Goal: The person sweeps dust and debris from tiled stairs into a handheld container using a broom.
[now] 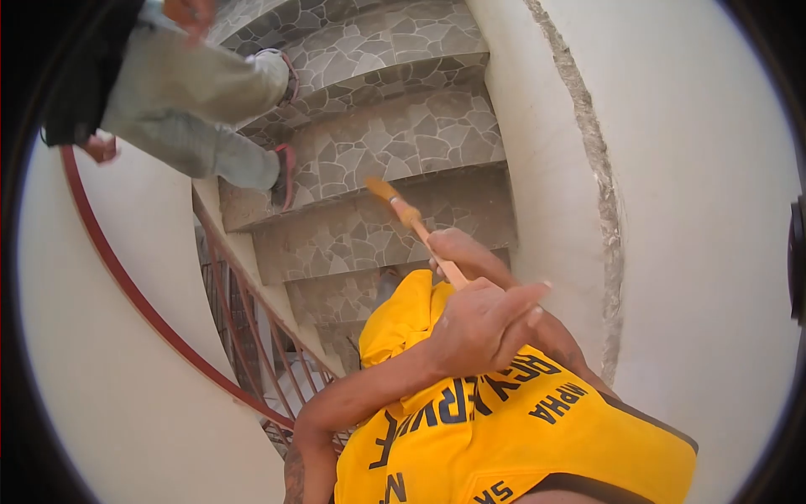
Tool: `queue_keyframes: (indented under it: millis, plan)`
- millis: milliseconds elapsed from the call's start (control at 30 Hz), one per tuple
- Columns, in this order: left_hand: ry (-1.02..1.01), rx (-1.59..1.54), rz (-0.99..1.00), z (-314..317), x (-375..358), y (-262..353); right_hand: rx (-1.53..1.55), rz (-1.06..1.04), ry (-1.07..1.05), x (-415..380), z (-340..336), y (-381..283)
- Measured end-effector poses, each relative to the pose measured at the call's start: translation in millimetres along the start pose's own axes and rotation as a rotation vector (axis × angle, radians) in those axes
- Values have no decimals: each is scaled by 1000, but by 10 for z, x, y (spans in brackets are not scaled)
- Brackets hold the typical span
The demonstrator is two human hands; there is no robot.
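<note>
A brush (401,208) with orange-brown bristles and a long pale handle points up and left above the stairs. My right hand (464,254) is closed around the middle of its handle. Nearer to my body, my left hand (487,328) is at the lower handle, with its thumb stretched to the right and its other fingers partly curled. The handle's end is hidden by that hand. Both hands are in front of my yellow printed top (453,420).
Curved stairs (361,147) carry a stone-pattern surface. A person (180,109) in pale trousers stands on them at the upper left. A red handrail (126,277) and bars run down the left. The right wall (688,210) has a long rough groove (598,160).
</note>
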State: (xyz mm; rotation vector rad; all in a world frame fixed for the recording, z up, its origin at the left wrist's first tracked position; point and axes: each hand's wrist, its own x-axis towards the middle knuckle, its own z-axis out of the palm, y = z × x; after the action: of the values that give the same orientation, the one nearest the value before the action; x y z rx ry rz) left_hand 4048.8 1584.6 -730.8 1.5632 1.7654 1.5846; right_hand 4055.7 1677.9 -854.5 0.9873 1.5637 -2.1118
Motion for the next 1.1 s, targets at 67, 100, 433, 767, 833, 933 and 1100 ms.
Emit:
queue_keyframes:
  millis: [67,100,433,767,833,933,1100]
  plan:
    - [13,-6,66,-22,84,130,-102,-256,-39,317,-213,266]
    - [-28,-11,51,1,84,170,-180,-326,-14,393,-276,241]
    - [-34,30,-263,383,-95,-390,-815,-368,95,1133,-757,402]
    - [-169,-46,-240,233,318,169,-638,-79,47,442,-485,36]
    - [-212,-70,-185,165,379,196,-263,76,165,140,-456,-346]
    - [-192,-131,-62,166,309,138,-644,-391,300,322,-669,-121]
    - [-131,235,-51,-161,235,-322,104,-145,459,656,-707,-349]
